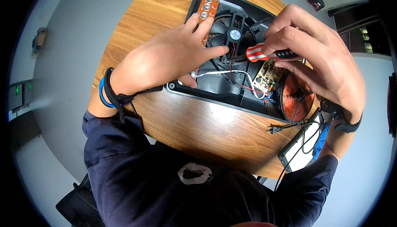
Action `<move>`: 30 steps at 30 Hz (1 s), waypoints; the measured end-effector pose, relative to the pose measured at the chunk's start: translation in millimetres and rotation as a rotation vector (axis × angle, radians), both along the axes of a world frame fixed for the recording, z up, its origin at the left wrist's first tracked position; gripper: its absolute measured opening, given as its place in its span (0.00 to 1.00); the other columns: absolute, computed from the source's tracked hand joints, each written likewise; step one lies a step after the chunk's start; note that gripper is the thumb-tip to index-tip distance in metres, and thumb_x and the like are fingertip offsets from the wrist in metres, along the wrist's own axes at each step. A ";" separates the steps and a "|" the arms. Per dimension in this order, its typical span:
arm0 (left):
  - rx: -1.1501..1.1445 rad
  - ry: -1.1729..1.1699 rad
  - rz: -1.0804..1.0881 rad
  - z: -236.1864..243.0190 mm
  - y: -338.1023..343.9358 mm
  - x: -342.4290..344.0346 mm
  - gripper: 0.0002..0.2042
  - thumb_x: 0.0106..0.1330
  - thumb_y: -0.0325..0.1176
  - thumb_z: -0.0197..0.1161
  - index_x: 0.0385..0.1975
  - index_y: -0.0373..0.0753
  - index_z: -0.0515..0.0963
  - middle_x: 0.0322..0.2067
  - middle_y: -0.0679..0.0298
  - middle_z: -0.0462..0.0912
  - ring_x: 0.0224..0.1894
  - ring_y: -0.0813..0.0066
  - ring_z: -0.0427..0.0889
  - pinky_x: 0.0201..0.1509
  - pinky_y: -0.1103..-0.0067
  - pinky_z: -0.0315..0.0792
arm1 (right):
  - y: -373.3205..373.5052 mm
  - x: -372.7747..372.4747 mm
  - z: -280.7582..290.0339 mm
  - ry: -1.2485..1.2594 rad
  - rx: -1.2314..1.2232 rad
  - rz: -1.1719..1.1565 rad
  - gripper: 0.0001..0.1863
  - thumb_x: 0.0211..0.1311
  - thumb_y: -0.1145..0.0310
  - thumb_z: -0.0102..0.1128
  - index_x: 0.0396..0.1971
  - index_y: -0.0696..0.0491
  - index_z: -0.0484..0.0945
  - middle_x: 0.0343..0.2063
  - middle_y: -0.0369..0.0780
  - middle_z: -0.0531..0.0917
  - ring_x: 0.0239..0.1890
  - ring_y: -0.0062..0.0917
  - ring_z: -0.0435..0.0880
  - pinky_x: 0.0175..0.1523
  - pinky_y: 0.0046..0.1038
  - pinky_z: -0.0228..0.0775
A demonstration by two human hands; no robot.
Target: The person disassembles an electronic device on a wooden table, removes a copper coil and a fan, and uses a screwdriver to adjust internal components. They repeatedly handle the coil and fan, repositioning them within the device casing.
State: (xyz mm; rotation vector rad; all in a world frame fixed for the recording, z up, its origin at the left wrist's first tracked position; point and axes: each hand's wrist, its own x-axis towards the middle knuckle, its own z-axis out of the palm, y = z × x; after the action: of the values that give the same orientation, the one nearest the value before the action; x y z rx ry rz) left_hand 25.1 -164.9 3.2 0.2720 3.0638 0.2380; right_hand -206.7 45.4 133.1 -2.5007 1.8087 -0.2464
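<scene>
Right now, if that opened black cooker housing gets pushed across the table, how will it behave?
The black housing lies flat on the wooden table, so it probably slides rather than tips. The copper coil at one end suggests uneven weight, so it may pivot. The loose white and red wires and small orange circuit board look easily disturbed.

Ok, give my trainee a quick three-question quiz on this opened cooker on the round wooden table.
1. True or false: the right hand holds the red-and-white striped screwdriver.
2. What does the left hand rest on? A) round black cooling fan B) copper wire coil C) black power plug
3. Fill in: the small orange circuit board sits at the black plastic housing's ____ corner.

Key: 1 true; 2 A; 3 far left.
</scene>
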 end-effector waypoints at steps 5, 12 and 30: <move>0.022 -0.034 0.015 -0.8 0.4 -0.2 0.56 0.49 0.48 0.92 0.85 0.54 0.75 0.84 0.35 0.64 0.86 0.35 0.65 0.89 0.57 0.69 | 6.3 0.2 2.2 0.014 0.015 -0.088 0.23 0.61 0.61 0.86 0.52 0.56 0.89 0.47 0.41 0.88 0.47 0.40 0.96 0.48 0.42 0.91; 0.026 -0.035 0.026 0.4 2.6 -0.1 0.55 0.50 0.47 0.92 0.85 0.55 0.75 0.85 0.37 0.63 0.87 0.35 0.64 0.89 0.56 0.68 | 2.4 -1.0 -2.3 -0.013 -0.038 0.077 0.21 0.60 0.61 0.86 0.48 0.56 0.90 0.47 0.41 0.90 0.45 0.39 0.97 0.48 0.41 0.92; -0.026 0.008 0.006 -4.2 1.6 -1.6 0.56 0.49 0.49 0.92 0.86 0.57 0.74 0.85 0.37 0.63 0.86 0.34 0.64 0.88 0.55 0.70 | 24.9 -4.2 8.0 -0.036 0.023 -0.076 0.18 0.57 0.80 0.83 0.46 0.59 0.87 0.53 0.45 0.89 0.53 0.42 0.95 0.53 0.40 0.92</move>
State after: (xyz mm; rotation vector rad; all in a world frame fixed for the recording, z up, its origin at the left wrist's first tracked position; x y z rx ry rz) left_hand 23.6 -163.3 -1.0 0.2626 3.0734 0.1982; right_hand -210.9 70.3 141.0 -2.3995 1.8838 -0.2698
